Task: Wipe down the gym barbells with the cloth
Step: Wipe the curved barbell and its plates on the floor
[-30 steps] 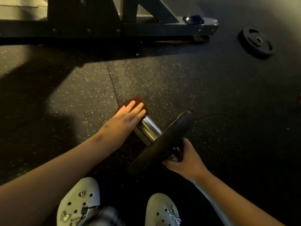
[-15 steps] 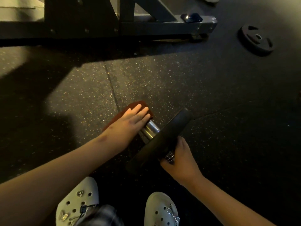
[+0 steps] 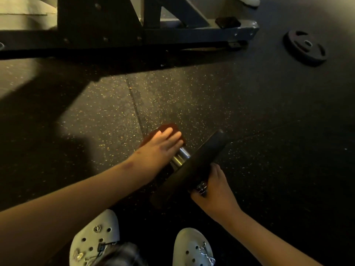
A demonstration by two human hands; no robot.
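Observation:
A barbell lies on the dark gym floor with its chrome sleeve (image 3: 180, 157) pointing away from me and a black plate (image 3: 194, 167) standing on edge. A dark red cloth (image 3: 169, 128) covers the sleeve's far end. My left hand (image 3: 161, 148) presses the cloth onto the sleeve with straight fingers. My right hand (image 3: 215, 191) grips the bar's collar behind the plate, fingers curled round it.
A steel machine frame (image 3: 146, 35) runs across the top. A loose black weight plate (image 3: 305, 47) lies flat at the upper right. My two white clogs (image 3: 96, 237) stand at the bottom edge, close to the plate. A floor-mat seam (image 3: 134, 100) runs toward the cloth.
My left hand has slid the cloth along the sleeve toward the plate, so less chrome shows. My right hand keeps its hold behind the plate.

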